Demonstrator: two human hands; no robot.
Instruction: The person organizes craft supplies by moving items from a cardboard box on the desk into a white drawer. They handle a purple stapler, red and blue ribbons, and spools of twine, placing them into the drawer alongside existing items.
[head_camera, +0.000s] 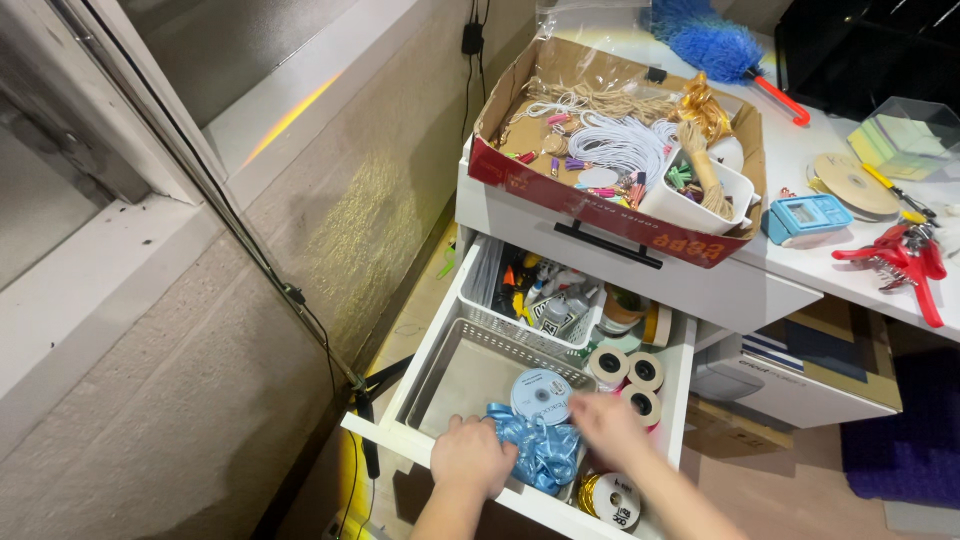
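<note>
Left hand (470, 457) curled over near end of blue ribbon bundle (543, 447), fingers closed onto it, pinning it in grey basket (452, 372). Right hand (608, 425) blurred at bundle's far side; grip cannot be judged. Ribbon spool (541, 396) just behind. Tape rolls (630, 372) beside basket in open drawer (432, 318). Cardboard box (610, 215) of cords on desktop beyond.

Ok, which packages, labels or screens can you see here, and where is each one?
Cardboard box: on the desk above the open drawer, brown with a red front edge, full of cords.
Small device: right of the box, light blue, pale rectangular screen.
Ribbon spool: in the drawer basket between left hand and right hand, round, pale label.
</note>
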